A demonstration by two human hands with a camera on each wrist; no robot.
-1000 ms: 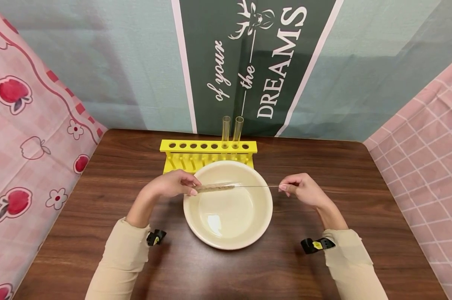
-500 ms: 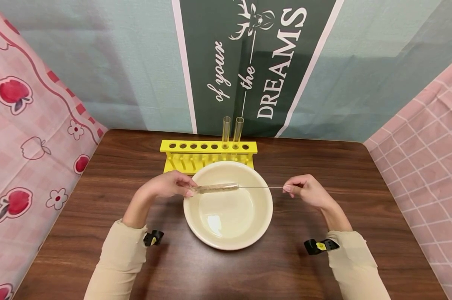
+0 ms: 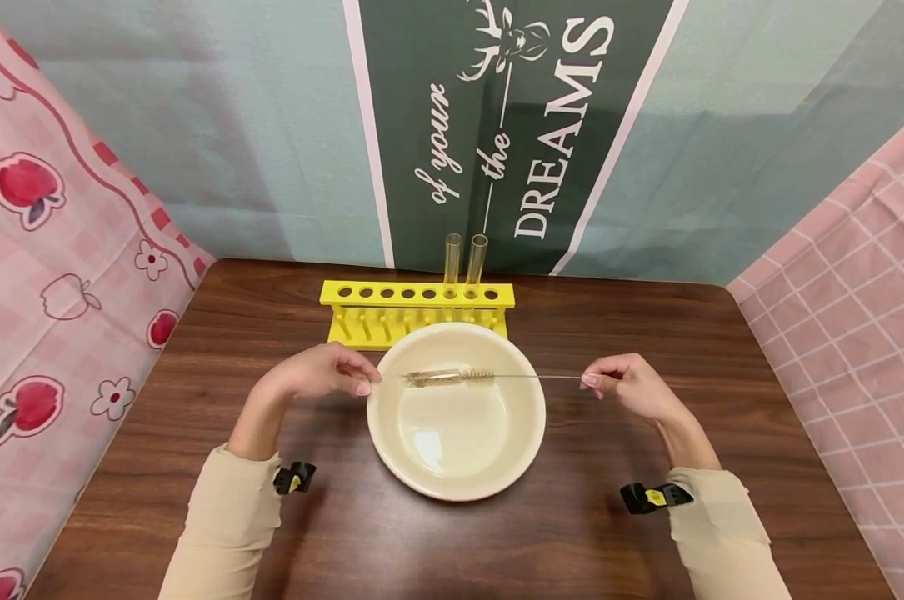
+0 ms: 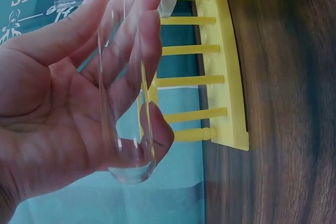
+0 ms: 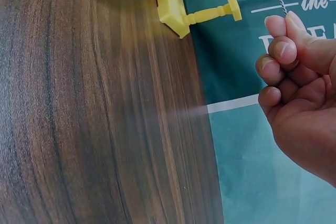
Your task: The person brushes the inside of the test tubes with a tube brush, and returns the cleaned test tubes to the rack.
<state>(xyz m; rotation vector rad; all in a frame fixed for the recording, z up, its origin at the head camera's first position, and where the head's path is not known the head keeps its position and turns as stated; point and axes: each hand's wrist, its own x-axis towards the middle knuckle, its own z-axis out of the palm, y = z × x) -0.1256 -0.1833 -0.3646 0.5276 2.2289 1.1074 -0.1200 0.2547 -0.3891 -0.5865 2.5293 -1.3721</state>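
Wooden table (image 3: 452, 550) — a rack (image 3: 417, 302) holds two tubes (image 3: 452, 262); another tube (image 4: 125, 103) partly encases bristles (image 3: 477, 377).

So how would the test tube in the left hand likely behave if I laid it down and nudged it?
The test tube would probably roll, given its round body and domed end. It looks like clear glass, so a knock could well crack it. Its smooth, shiny wall may also feel slippery under the fingers.
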